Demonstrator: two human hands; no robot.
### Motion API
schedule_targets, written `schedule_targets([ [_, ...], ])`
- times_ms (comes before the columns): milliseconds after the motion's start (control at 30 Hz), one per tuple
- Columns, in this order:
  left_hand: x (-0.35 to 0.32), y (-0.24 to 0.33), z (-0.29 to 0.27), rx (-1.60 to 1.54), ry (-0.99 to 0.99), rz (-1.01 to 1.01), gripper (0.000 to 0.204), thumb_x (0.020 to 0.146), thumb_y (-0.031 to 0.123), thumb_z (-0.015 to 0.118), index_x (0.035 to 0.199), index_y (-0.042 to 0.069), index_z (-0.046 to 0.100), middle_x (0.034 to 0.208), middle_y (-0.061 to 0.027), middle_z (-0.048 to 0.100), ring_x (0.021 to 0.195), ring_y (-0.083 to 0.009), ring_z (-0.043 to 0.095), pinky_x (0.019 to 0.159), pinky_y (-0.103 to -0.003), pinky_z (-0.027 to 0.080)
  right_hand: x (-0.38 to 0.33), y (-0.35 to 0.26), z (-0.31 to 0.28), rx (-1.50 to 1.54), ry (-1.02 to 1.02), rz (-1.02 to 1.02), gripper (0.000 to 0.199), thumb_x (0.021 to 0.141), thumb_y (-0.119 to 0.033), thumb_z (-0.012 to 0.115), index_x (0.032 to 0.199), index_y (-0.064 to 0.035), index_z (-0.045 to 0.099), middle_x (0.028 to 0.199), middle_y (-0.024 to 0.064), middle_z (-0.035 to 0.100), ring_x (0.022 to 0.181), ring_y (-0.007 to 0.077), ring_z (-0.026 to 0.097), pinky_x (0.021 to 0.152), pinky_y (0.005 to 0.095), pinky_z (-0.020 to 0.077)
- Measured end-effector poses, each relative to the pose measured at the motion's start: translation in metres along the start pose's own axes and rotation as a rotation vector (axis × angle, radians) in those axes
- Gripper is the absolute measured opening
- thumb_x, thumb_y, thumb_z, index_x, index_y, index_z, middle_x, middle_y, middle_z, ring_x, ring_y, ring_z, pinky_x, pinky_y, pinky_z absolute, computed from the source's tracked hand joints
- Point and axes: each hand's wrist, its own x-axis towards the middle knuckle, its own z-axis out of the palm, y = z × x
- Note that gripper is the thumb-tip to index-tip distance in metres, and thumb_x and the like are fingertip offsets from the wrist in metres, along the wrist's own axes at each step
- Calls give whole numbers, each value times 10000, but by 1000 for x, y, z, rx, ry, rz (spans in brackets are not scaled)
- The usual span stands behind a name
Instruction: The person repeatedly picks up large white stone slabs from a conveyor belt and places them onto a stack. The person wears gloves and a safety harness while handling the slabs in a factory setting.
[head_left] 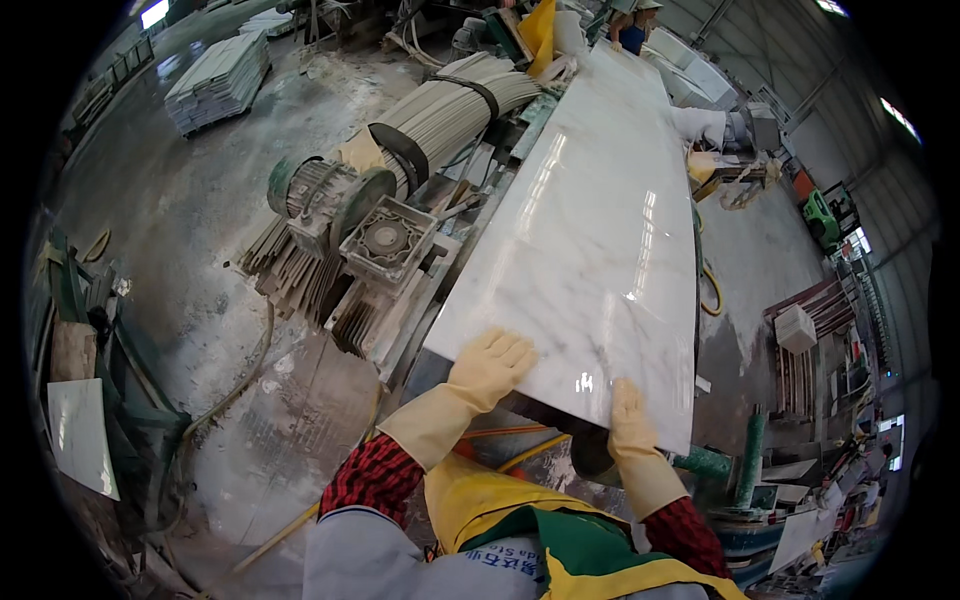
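Both gloved hands are pressing flat on the near end of a white marble slab (590,230): the left hand (490,365) with fingers spread, released; the right hand (630,415) with fingers extended along its edge, gripping nothing.

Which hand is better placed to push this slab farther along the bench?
Probably the left hand: it lies flat on the slab, fingers spread on the near corner. The right hand sits at the near edge, thumb side up, more a guide than a push.
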Motion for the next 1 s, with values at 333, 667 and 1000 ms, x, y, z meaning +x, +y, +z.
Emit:
schedule_targets([
  [333, 67, 77, -48, -170, -265, -265, 113, 791, 132, 703, 898, 103, 723, 899, -92, 734, 973, -290, 721, 896, -412, 526, -5, 35, -178, 22, -373, -84, 818, 865, 112, 604, 1610, -200, 472, 1429, 260, 662, 1312, 453, 643, 1082, 456, 522],
  [667, 113, 76, -56, -419, -634, -419, 121, 844, 115, 760, 942, 104, 830, 985, -105, 786, 1024, -275, 748, 904, -394, 513, 24, 21, -209, -60, -476, -2, 764, 888, 9, 661, 1591, -241, 499, 1309, 242, 719, 1137, 471, 709, 916, 507, 579],
  [1000, 122, 60, -107, -382, -659, -195, 306, 636, 146, 929, 929, 116, 846, 971, -129, 787, 1002, -292, 753, 858, -404, 517, 29, 32, -216, -122, -490, -54, 689, 944, -59, 652, 1581, -236, 458, 1120, 290, 743, 1049, 507, 709, 846, 586, 569],
])
